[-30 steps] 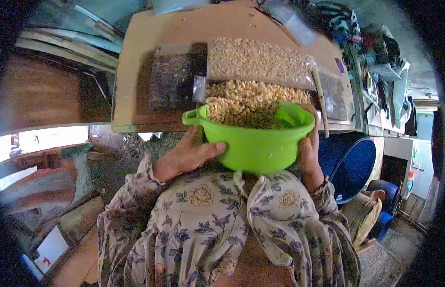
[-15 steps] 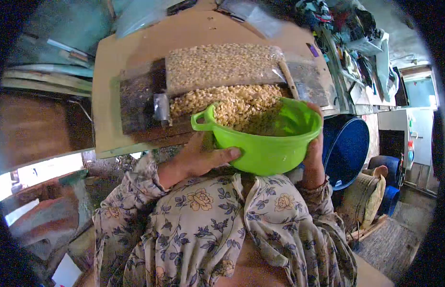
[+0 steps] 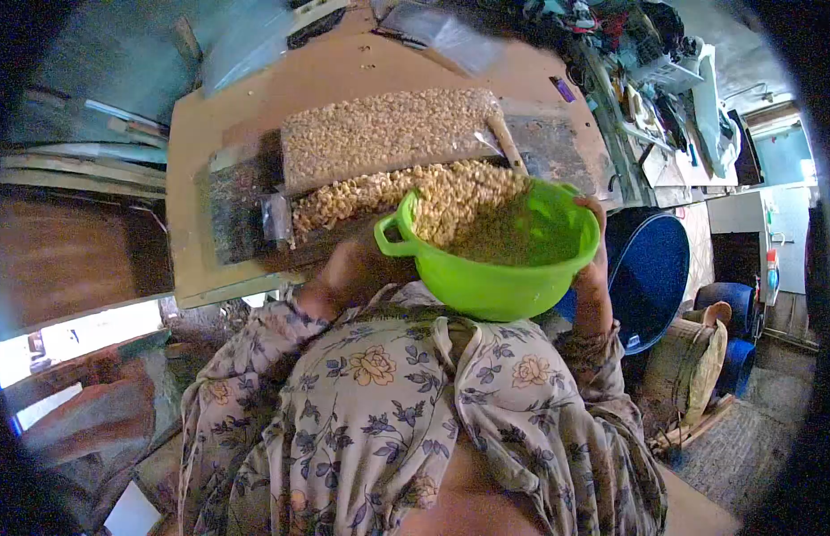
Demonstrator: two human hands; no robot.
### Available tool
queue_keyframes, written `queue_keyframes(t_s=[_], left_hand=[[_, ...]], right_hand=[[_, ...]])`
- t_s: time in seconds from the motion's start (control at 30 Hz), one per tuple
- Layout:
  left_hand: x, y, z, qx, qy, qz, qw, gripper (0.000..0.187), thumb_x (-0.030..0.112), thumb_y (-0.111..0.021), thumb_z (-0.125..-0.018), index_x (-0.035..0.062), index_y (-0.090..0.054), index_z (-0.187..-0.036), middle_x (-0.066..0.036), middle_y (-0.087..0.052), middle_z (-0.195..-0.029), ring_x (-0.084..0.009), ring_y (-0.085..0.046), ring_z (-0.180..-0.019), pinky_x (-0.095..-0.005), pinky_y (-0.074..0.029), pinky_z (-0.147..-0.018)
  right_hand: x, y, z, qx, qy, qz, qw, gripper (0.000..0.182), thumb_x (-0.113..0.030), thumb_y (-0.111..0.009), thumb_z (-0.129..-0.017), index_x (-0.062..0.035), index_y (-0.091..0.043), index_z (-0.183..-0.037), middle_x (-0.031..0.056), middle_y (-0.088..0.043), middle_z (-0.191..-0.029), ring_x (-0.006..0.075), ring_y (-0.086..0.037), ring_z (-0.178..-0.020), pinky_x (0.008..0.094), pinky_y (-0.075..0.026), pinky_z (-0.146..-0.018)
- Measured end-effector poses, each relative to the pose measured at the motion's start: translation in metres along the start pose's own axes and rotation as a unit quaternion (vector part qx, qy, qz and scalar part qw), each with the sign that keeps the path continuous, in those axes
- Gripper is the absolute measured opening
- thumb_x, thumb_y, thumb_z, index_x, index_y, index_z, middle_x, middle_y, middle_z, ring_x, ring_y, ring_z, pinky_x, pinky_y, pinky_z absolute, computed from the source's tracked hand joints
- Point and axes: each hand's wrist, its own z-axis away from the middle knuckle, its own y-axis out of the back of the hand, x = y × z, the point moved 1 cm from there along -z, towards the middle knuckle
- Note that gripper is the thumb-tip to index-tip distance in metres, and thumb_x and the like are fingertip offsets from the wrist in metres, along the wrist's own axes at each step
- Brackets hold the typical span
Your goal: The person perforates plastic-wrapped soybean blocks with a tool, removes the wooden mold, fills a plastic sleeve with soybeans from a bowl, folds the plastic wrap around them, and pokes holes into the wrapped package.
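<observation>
A bright green plastic bowl (image 3: 508, 290) with loop handles tilts toward the table, its mouth facing a heap of pale yellow, grain-like pieces (image 3: 361, 195). Some of these pieces lie inside the bowl's far left side. My right hand (image 3: 595, 246) grips the bowl at its right rim. By the board's front edge, just left of the bowl's handle, is my left hand (image 3: 357, 266), dark and blurred, its fingers not readable. Beyond the heap lies a flat rectangular slab of the same pieces (image 3: 388, 134), with a wooden stick (image 3: 508, 143) at its right end.
The slab and heap rest on a dark board (image 3: 241, 201) on a tan tabletop (image 3: 196, 161). Clear plastic sheets (image 3: 450, 36) lie at the back. Blue barrels (image 3: 647, 277) stand at right, and a cluttered shelf (image 3: 651, 134) runs along that side.
My left hand has let go of the bowl and moved left, toward the heap's front edge. The bowl stays in my right hand, shifted slightly.
</observation>
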Motion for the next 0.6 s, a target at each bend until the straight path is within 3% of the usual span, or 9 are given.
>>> queue_keyframes(t_s=[0.1,0.17,0.23,0.27,0.3,0.33,0.4,0.53,0.6], left_hand=[[0.009,0.039,-0.024,0.062,-0.021,-0.145,0.987,0.037,0.034,-0.052,-0.08,0.0054,-0.051,-0.104,-0.004,-0.056,-0.085,-0.0126,-0.055,-0.074,-0.0251,-0.046,-0.068],[0.022,0.033,-0.033,0.103,-0.008,-0.154,0.983,0.034,0.037,-0.052,-0.079,0.0071,-0.054,-0.096,-0.001,-0.056,-0.076,-0.0105,-0.055,-0.064,-0.0233,-0.047,-0.059],[0.035,0.022,-0.034,0.119,0.011,-0.189,0.975,0.029,0.037,-0.053,-0.079,0.0088,-0.056,-0.085,-0.002,-0.056,-0.072,-0.0086,-0.054,-0.062,-0.0225,-0.046,-0.057],[0.041,0.013,-0.031,0.031,0.04,-0.141,0.989,0.029,0.035,-0.054,-0.078,0.0074,-0.057,-0.085,-0.002,-0.057,-0.074,-0.0102,-0.055,-0.064,-0.0231,-0.046,-0.058],[0.04,0.01,-0.029,0.027,0.032,-0.148,0.988,0.029,0.035,-0.054,-0.078,0.0074,-0.057,-0.085,-0.002,-0.057,-0.074,-0.0102,-0.055,-0.064,-0.0231,-0.046,-0.058],[0.037,0.006,-0.023,0.055,-0.092,-0.307,0.946,0.028,0.033,-0.054,-0.078,0.0063,-0.057,-0.087,-0.003,-0.057,-0.074,-0.0113,-0.056,-0.064,-0.0238,-0.046,-0.058],[0.055,-0.002,-0.01,0.104,-0.098,-0.335,0.931,0.031,0.029,-0.055,-0.075,0.0024,-0.056,-0.092,-0.006,-0.058,-0.078,-0.0145,-0.057,-0.067,-0.0255,-0.047,-0.06],[0.066,-0.023,0.006,0.236,-0.07,-0.372,0.895,0.04,0.034,-0.058,-0.069,0.0019,-0.055,-0.093,-0.006,-0.056,-0.076,-0.0137,-0.055,-0.063,-0.0257,-0.045,-0.059],[0.068,-0.035,0.014,0.251,-0.085,-0.364,0.893,0.039,0.034,-0.059,-0.068,0.003,-0.056,-0.092,-0.005,-0.056,-0.075,-0.0135,-0.054,-0.063,-0.0258,-0.045,-0.059]], right_hand=[[-0.005,0.012,-0.009,-0.033,0.004,-0.034,0.999,0.097,-0.037,-0.082,-0.044,-0.0082,-0.028,-0.119,0.0117,-0.037,-0.12,0.0264,-0.041,-0.11,0.038,-0.035,-0.092],[-0.011,0.015,-0.019,-0.118,0.115,0.089,0.982,0.095,-0.032,-0.082,-0.044,-0.0084,-0.029,-0.119,0.0112,-0.033,-0.125,0.0264,-0.035,-0.116,0.0396,-0.032,-0.095],[-0.025,0.003,-0.026,-0.123,0.132,0.036,0.983,0.096,-0.029,-0.082,-0.044,-0.0085,-0.029,-0.121,0.0103,-0.033,-0.125,0.0255,-0.034,-0.117,0.04,-0.031,-0.096],[-0.038,-0.005,-0.029,-0.132,0.123,-0.04,0.983,0.089,-0.023,-0.08,-0.049,-0.0081,-0.03,-0.121,0.0093,-0.035,-0.122,0.0245,-0.037,-0.113,0.0384,-0.032,-0.095],[-0.05,-0.012,-0.032,-0.141,0.112,-0.116,0.977,0.083,-0.018,-0.078,-0.054,-0.0078,-0.031,-0.122,0.0084,-0.038,-0.119,0.0234,-0.04,-0.11,0.0369,-0.033,-0.094],[-0.055,-0.009,-0.033,-0.146,0.119,-0.117,0.975,0.083,-0.018,-0.078,-0.054,-0.0078,-0.031,-0.122,0.0084,-0.038,-0.119,0.0234,-0.04,-0.11,0.0369,-0.033,-0.094],[-0.059,-0.001,-0.04,-0.051,0.063,0.142,0.986,0.062,-0.004,-0.067,-0.066,-0.0066,-0.037,-0.12,0.0077,-0.044,-0.114,0.0214,-0.044,-0.106,0.0333,-0.037,-0.091],[-0.059,-0.036,-0.07,-0.076,0.103,0.195,0.972,0.038,-0.001,-0.056,-0.074,-0.0036,-0.049,-0.111,0.0098,-0.052,-0.11,0.0224,-0.051,-0.1,0.0316,-0.043,-0.082],[-0.061,-0.076,-0.086,-0.156,0.167,0.392,0.891,0.029,-0.004,-0.05,-0.078,-0.0026,-0.051,-0.107,0.0114,-0.057,-0.099,0.0218,-0.055,-0.092,0.0299,-0.041,-0.082]])
